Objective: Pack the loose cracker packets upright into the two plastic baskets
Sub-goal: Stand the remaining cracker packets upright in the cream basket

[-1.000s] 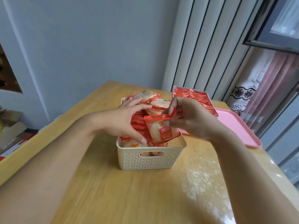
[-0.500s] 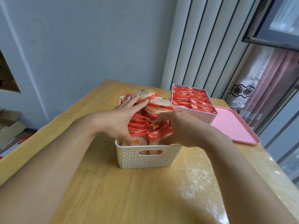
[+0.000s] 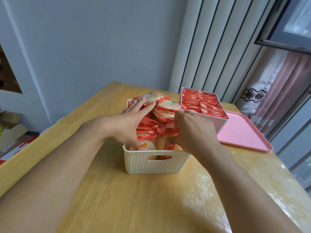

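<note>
A cream basket [image 3: 156, 163] stands mid-table, filled with red cracker packets [image 3: 148, 126] on edge. Two packets [image 3: 168, 106] lie flat on top at its far end. My left hand [image 3: 127, 121] lies over the left row with fingers straight, thumb down at the near wall. My right hand [image 3: 193, 130] is curled over the near right corner and grips a packet [image 3: 165, 143] that stands low in the basket; its fingertips are hidden. Behind on the right, a second basket [image 3: 218, 123] holds tight rows of upright packets [image 3: 202, 103].
A pink tray [image 3: 244, 135] lies at the right beside the second basket, near the table's right edge. The wooden table [image 3: 134, 199] runs toward me. Cardboard boxes [image 3: 11, 132] sit on the floor to the left. Wall and curtain are close behind.
My right hand has brought the packet from above the basket down into its near right corner. My left hand has stayed spread on the rows, holding them back.
</note>
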The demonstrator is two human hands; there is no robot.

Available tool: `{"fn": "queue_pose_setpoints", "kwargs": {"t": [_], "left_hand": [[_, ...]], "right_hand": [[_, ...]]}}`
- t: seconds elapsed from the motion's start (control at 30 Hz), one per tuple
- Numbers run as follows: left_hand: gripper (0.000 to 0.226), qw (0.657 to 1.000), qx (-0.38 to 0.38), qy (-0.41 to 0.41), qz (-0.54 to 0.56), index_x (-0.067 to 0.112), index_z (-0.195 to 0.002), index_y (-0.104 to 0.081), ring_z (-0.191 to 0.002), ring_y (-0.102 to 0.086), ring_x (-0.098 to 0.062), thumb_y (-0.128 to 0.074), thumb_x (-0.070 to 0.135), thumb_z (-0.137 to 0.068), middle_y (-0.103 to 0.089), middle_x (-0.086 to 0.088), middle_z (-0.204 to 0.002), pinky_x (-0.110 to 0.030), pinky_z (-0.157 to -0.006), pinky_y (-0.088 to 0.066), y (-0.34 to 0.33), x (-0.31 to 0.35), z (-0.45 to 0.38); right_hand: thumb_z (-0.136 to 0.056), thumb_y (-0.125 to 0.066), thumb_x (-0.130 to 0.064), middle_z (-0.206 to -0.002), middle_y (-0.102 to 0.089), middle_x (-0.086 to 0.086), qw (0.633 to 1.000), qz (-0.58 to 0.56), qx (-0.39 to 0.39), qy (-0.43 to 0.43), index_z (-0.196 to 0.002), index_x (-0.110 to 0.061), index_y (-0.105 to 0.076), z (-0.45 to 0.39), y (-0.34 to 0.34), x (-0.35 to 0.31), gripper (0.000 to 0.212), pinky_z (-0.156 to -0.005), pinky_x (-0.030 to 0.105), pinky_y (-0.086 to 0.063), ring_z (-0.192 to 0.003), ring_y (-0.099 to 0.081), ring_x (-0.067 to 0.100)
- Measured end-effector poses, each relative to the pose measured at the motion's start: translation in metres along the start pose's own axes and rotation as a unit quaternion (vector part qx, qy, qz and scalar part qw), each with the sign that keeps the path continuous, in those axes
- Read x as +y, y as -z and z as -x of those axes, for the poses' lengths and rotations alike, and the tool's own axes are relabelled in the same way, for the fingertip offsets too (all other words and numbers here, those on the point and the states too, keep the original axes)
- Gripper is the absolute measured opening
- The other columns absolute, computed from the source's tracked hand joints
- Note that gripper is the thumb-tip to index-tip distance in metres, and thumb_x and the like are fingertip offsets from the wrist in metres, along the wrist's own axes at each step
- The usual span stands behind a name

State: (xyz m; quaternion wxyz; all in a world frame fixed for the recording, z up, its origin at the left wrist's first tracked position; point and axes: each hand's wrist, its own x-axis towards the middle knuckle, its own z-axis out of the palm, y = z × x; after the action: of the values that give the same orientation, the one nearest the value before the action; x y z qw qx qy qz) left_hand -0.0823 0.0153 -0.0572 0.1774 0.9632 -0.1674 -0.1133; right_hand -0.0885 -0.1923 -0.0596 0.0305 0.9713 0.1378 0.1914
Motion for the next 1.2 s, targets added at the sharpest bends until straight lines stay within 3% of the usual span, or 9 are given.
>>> {"fn": "queue_pose_setpoints", "kwargs": {"t": [0.17, 0.3, 0.4, 0.47, 0.57, 0.7, 0.83, 1.03, 1.2], "left_hand": [[0.135, 1.0, -0.012, -0.005, 0.004, 0.05, -0.153, 0.019, -0.142, 0.031, 0.0, -0.089, 0.038, -0.071, 0.039, 0.018, -0.157, -0.034, -0.125, -0.004, 0.001, 0.0, 0.0], [0.112, 0.996, 0.035, -0.001, 0.079, 0.051, -0.152, -0.024, -0.148, 0.027, -0.002, -0.075, 0.076, -0.055, 0.025, 0.023, -0.162, -0.043, -0.127, -0.003, 0.003, -0.002, -0.001], [0.072, 0.983, 0.118, -0.007, 0.137, 0.042, -0.118, -0.055, -0.152, 0.015, -0.001, -0.067, 0.078, -0.057, 0.002, 0.017, -0.168, -0.039, -0.126, -0.004, 0.002, -0.004, -0.007], [0.059, 0.973, 0.167, -0.018, 0.16, 0.039, -0.109, -0.059, -0.153, 0.009, -0.002, -0.06, 0.077, -0.064, -0.009, 0.013, -0.168, -0.037, -0.125, -0.004, 0.0, -0.005, -0.012], [0.061, 0.977, 0.163, -0.025, 0.137, 0.046, -0.121, -0.062, -0.154, 0.01, -0.007, -0.048, 0.079, -0.071, -0.012, 0.017, -0.167, -0.044, -0.126, -0.001, -0.004, -0.009, -0.018], [0.082, 0.983, 0.141, -0.005, 0.119, 0.034, -0.142, -0.055, -0.152, 0.011, -0.002, -0.041, 0.08, -0.076, -0.009, 0.022, -0.166, -0.047, -0.126, -0.001, -0.007, -0.016, -0.024], [0.086, 0.974, 0.176, -0.02, 0.144, 0.029, -0.148, -0.047, -0.152, -0.001, 0.003, -0.054, 0.073, -0.075, -0.017, 0.025, -0.163, -0.038, -0.126, -0.008, -0.005, -0.016, -0.025], [0.062, 0.927, 0.314, -0.059, 0.195, 0.026, -0.14, -0.058, -0.126, -0.043, 0.006, -0.08, 0.036, -0.083, -0.042, 0.025, -0.144, -0.015, -0.106, -0.03, -0.006, -0.015, -0.027], [0.028, 0.85, 0.441, -0.062, 0.281, 0.025, -0.105, -0.074, -0.104, -0.067, -0.003, -0.084, 0.017, -0.08, -0.071, 0.013, -0.114, -0.031, -0.098, -0.055, -0.005, -0.013, -0.027]], "right_hand": [[-0.078, -0.079, -0.044, -0.087, -0.066, -0.005, 0.999, -0.021, -0.015, -0.036, -0.091, -0.026, -0.057, 0.001, -0.005, -0.006, 0.031, -0.062, 0.031, -0.043, -0.077, -0.063, 0.023], [-0.071, -0.077, -0.065, -0.086, -0.065, -0.011, 0.988, -0.118, -0.058, -0.075, -0.085, -0.03, -0.063, -0.007, 0.007, 0.008, 0.04, -0.065, 0.033, -0.053, -0.078, -0.063, 0.015], [-0.087, -0.068, -0.055, -0.107, -0.068, -0.01, 0.978, -0.178, 0.076, -0.078, -0.107, -0.035, -0.064, -0.016, 0.006, 0.018, 0.028, -0.079, 0.04, -0.057, -0.099, -0.063, 0.015], [-0.096, -0.059, -0.049, -0.138, -0.056, -0.008, 0.98, -0.177, 0.065, -0.055, -0.136, -0.035, -0.053, -0.02, 0.0, 0.021, 0.042, -0.099, 0.041, -0.047, -0.128, -0.048, 0.019], [-0.101, -0.05, -0.048, -0.16, -0.034, -0.009, 0.974, -0.22, -0.048, -0.033, -0.154, -0.035, -0.034, -0.023, -0.013, 0.021, 0.057, -0.114, 0.046, -0.033, -0.147, -0.029, 0.021], [-0.095, -0.064, -0.038, -0.14, -0.06, -0.009, 0.964, -0.26, 0.008, -0.06, -0.133, -0.036, -0.061, -0.025, -0.021, 0.02, 0.038, -0.098, 0.042, -0.053, -0.124, -0.059, 0.017], [-0.093, -0.069, -0.022, -0.108, -0.076, -0.008, 0.939, -0.315, 0.092, -0.1, -0.105, -0.029, -0.078, -0.027, -0.022, 0.024, 0.016, -0.08, 0.035, -0.059, -0.095, -0.07, 0.01], [-0.098, -0.063, -0.021, -0.1, -0.073, -0.009, 0.916, -0.364, 0.112, -0.128, -0.104, -0.025, -0.074, -0.029, -0.019, 0.026, 0.013, -0.075, 0.029, -0.056, -0.084, -0.065, 0.004], [-0.088, -0.067, -0.054, -0.12, -0.067, -0.014, 0.957, -0.279, 0.046, -0.063, -0.128, -0.034, -0.063, -0.025, -0.018, 0.022, 0.044, -0.078, 0.039, -0.059, -0.099, -0.066, 0.008]]}}
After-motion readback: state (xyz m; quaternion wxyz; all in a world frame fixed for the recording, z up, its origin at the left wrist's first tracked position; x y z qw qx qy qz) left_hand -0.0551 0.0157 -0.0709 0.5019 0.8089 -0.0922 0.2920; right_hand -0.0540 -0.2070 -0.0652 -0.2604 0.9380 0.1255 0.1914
